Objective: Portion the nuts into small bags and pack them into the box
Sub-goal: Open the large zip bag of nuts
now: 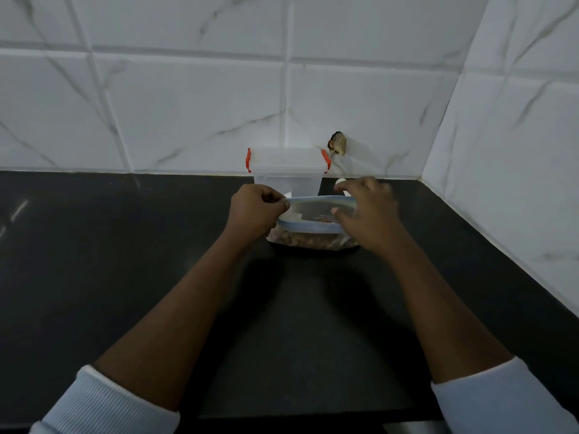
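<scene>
1. Pale ribbed sleeve cuffs (103, 399) frame the bottom edge, and two bare forearms reach forward over a black countertop (125, 245).
2. The left hand (257, 211) is curled, pinching the left end of a clear zip bag (313, 227) by its blue-edged mouth between thumb and fingers.
3. The right hand (368, 214) is motion-blurred; it seems to clasp the right end of the same mouth, thumb on the near side and fingers curved over the far rim.
4. Between the hands the bag's mouth is spread wide open. The bag stands on the countertop with brown nuts (308, 242) lying in its bottom.
5. Just behind the bag stands a clear plastic box (288, 175) with its lid on and orange clips at both ends, close to the white marble-patterned tile wall (188, 104).
6. A small white object (340, 182) peeks out behind the right hand's fingers; what it is cannot be told.
7. A dark broken patch (337, 144) marks the wall to the right of the box.
</scene>
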Demonstrator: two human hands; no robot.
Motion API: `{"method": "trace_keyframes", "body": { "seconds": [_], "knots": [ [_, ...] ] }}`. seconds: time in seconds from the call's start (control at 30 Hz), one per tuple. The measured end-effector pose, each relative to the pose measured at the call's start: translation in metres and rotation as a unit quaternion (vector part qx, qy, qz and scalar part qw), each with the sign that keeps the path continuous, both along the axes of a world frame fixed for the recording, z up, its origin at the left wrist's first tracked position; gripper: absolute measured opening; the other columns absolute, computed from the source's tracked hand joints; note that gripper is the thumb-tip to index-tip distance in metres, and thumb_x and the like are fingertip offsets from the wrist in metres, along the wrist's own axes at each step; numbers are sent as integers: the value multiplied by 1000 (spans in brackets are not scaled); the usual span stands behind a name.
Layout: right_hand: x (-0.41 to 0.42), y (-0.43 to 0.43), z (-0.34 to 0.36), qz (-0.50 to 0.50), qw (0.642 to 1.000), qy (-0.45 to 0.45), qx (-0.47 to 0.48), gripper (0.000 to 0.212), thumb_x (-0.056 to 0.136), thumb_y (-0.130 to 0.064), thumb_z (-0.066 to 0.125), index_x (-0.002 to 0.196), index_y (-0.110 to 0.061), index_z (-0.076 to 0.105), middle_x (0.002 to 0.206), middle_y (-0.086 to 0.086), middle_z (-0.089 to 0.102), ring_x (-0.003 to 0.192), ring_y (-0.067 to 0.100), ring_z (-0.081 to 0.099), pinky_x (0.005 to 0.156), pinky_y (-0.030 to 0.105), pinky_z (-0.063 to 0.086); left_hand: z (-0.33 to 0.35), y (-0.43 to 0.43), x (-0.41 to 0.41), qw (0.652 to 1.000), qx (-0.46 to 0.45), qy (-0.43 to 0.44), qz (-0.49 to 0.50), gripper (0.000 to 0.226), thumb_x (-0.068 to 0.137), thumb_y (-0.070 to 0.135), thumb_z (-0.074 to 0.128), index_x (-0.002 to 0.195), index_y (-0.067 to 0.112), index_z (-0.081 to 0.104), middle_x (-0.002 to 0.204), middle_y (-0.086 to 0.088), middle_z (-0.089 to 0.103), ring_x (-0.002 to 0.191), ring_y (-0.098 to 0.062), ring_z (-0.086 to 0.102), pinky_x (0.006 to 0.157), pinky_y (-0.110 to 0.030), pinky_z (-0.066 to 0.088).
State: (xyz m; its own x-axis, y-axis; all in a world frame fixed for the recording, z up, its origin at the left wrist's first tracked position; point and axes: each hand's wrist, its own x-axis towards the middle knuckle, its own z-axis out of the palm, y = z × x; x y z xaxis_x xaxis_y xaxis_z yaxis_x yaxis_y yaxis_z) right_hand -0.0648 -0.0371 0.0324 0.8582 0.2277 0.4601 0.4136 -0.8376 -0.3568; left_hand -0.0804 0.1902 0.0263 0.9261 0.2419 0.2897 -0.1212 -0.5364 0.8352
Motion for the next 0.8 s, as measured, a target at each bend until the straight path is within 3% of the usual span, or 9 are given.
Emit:
{"method": "trace_keyframes", "body": {
  "seconds": [0.07, 0.17, 0.27, 0.4, 0.47, 0.53, 0.6, 0.67, 0.8],
  "knots": [
    [-9, 13, 2, 50, 997, -1, -64, 34, 98, -44, 60, 131, -36, 63, 135, -7, 54, 128, 23, 38, 94, 38, 22, -1, -1, -1, 1000, -9, -11, 3, 8, 90, 20, 77, 96, 15, 79, 80, 2, 74, 66, -18, 72, 65, -31, 63],
    [-13, 24, 1, 96, 980, 47, -166, 28, 101, -37, 53, 125, -37, 66, 129, -6, 60, 127, 24, 42, 87, 37, 17, -3, -2, -1, 1000, -12, -27, 9, 9, 90, 20, 78, 96, 14, 80, 79, 4, 74, 63, -11, 70, 64, -28, 62],
    [-14, 17, 5, 115, 979, 56, -156, 19, 99, -30, 56, 112, -34, 69, 115, -8, 65, 121, 21, 46, 85, 36, 19, -5, 0, 1, 999, -23, -22, 14, 10, 90, 21, 77, 99, 15, 80, 84, 4, 75, 71, -14, 73, 68, -34, 64],
    [-11, 2, 12, 54, 979, 56, -190, 31, 97, -25, 58, 123, -39, 67, 121, -6, 63, 119, 20, 40, 83, 36, 16, -5, 2, 2, 1000, -16, -9, 7, 22, 92, 23, 76, 111, 14, 77, 96, 4, 74, 79, -15, 72, 68, -27, 62],
    [-9, -8, 14, 48, 982, 64, -172, 31, 96, -22, 59, 118, -41, 70, 122, -10, 66, 115, 18, 39, 83, 37, 17, -4, 0, 0, 999, 18, -38, -34, 34, 91, 31, 74, 124, 22, 71, 119, 4, 66, 109, -14, 64, 90, -31, 56],
    [-7, -16, 16, 77, 987, 77, -117, 28, 97, -20, 60, 112, -41, 71, 119, -13, 68, 116, 16, 40, 85, 37, 19, -1, -7, -5, 990, 92, -53, -96, 39, 89, 48, 68, 127, 38, 65, 140, 6, 50, 133, -19, 41, 107, -44, 37],
    [-8, -20, 18, 79, 992, 69, -64, 30, 99, -17, 57, 112, -40, 72, 119, -14, 68, 121, 18, 41, 90, 36, 18, 2, -16, -11, 967, 218, -42, -126, 34, 88, 60, 63, 120, 47, 66, 152, 9, 37, 143, -19, 21, 112, -52, 19],
    [-7, -23, 20, 55, 996, 60, -46, 36, 96, -12, 55, 114, -39, 72, 127, -11, 63, 125, 20, 39, 93, 36, 18, 0, -22, -12, 939, 314, -42, -132, 30, 88, 61, 65, 114, 46, 70, 160, 9, 29, 148, -22, 12, 117, -55, 10],
    [-3, -36, 19, 34, 988, 121, -88, 34, 92, -19, 61, 111, -45, 70, 134, -7, 48, 130, 23, 32, 95, 40, 21, -1, -20, -10, 941, 309, -49, -128, 20, 87, 50, 74, 104, 40, 73, 162, 9, 28, 151, -26, 10, 117, -57, 9]
  ]
}}
